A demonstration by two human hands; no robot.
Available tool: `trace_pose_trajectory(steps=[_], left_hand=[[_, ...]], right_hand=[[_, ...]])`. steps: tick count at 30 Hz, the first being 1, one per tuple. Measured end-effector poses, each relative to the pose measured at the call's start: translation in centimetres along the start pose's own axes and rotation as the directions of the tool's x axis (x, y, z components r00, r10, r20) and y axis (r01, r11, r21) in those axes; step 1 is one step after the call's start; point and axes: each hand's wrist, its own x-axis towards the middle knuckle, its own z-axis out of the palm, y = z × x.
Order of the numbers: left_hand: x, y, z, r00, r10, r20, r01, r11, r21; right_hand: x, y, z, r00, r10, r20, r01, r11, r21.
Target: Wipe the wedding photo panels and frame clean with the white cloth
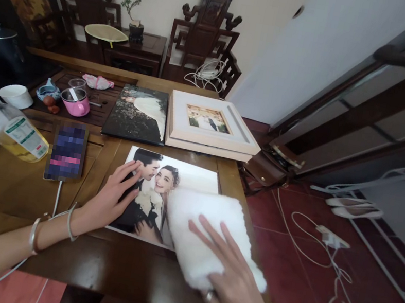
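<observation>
A large glossy wedding photo print (pixel 145 209) lies flat near the front edge of the wooden table. My left hand (pixel 119 192) rests on its left side with the fingers stretched out and holds nothing. Over the right part of the print lies a fluffy white cloth (pixel 187 237), hiding that side. My right hand (pixel 227 265) grips the cloth, fingers spread on top and pressing it down; the near end of the cloth hangs past the print toward the table edge.
Behind the print are a dark photo panel (pixel 138 116) and stacked pale picture frames (pixel 210 142). On the left stand an oil bottle (pixel 13 131), a phone (pixel 66 153) on a white cable, a pink cup (pixel 77 106) and a white bowl (pixel 16 96). Cables (pixel 336 279) trail over the floor.
</observation>
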Motion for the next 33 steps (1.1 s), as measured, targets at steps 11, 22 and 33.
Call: trace_pose_trajectory(steps=[11,22,33], left_hand=[[-0.1,0.1,0.0,0.998,-0.030,-0.059,0.032,0.999,0.033],[-0.2,0.0,0.0,0.995,-0.097,0.010,0.097,0.994,0.041],[-0.3,-0.1,-0.2,0.997,-0.073,0.015,0.072,0.997,0.021]], right_hand=[[7.4,7.8,1.5,0.988,0.152,-0.039,-0.155,0.981,-0.114],[1.0,-1.1,1.0,0.998,-0.053,-0.043,0.054,0.998,0.010],[8.1,7.1,1.4,0.985,0.162,-0.059,-0.167,0.982,-0.085]])
